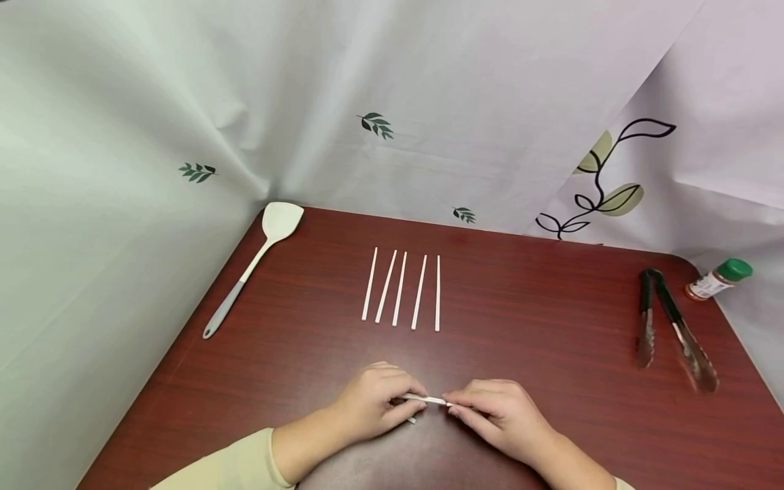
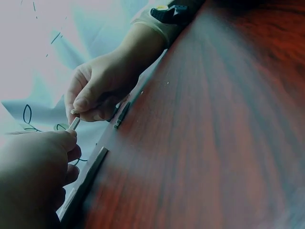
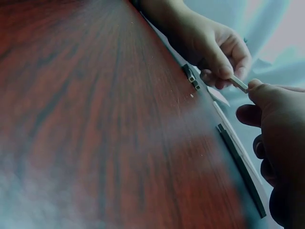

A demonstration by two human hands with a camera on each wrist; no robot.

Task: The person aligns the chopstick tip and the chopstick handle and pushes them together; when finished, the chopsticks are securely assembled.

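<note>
Near the table's front edge, my two hands hold a thin white chopstick (image 1: 436, 401) between them. My left hand (image 1: 381, 401) pinches one part of it, thumb against fingers. The fingertips of my right hand (image 1: 499, 415) pinch its other end. In the right wrist view, a squared piece of the chopstick (image 3: 239, 84) shows between both hands; the rest is hidden by fingers. A short white stick end (image 1: 412, 420) pokes out below my left thumb, and whether it is gripped or lies on the table I cannot tell. Beyond my hands lies a row of several white chopsticks (image 1: 399, 289).
A white spatula (image 1: 283, 221) with a grey handle lies along the table's left edge. At the right are metal tongs (image 1: 674, 320) with black handles, spread apart, and a green-capped spice bottle (image 1: 716, 280). Pale cloth (image 1: 429, 88) with leaf prints hangs around the dark red table (image 1: 539, 313).
</note>
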